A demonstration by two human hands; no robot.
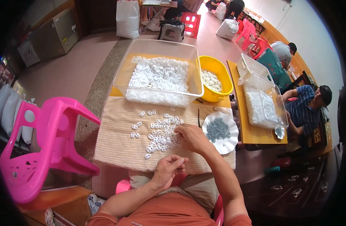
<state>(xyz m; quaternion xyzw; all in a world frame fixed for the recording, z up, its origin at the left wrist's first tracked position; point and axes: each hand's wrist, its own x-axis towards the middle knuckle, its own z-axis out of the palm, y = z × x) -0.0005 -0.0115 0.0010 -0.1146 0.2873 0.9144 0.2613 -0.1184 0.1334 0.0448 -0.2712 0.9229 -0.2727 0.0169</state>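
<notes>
1. Reaches forward over the cloth (114,133) with the right hand (190,138), palm down, at the right side of the loose white pieces (163,141). Has those fingers bunched close together and bent downward; cannot tell whether pinching a piece (fingertips partly hidden by the hand itself).

2. Holds the left hand (168,171) at the near edge of the cloth, fingers curled loosely and thumb pointing toward the right. Cannot tell whether gripping anything small there.

3. Has the white pieces spread between the hands and the big clear bin (122,73): small, oval, each with two darker spots. Crowded together toward the middle, with a few strays set apart on the left.

4. Has more of the same sort heaped inside the clear bin, beyond the cloth's loose ones.

5. Has a yellow tub (228,89) just right of the bin, with off-white pieces (211,81) inside.

6. Has a wavy-rimmed white plate (233,132) right of the right hand, piled with small grey pieces (218,129). Shows also a thin dark strip (199,118) just left of the plate.

7. Sits near a pink chair (54,124) on the left, and a second table (252,138) on the right, with a co-worker (306,107) seated beyond.
</notes>
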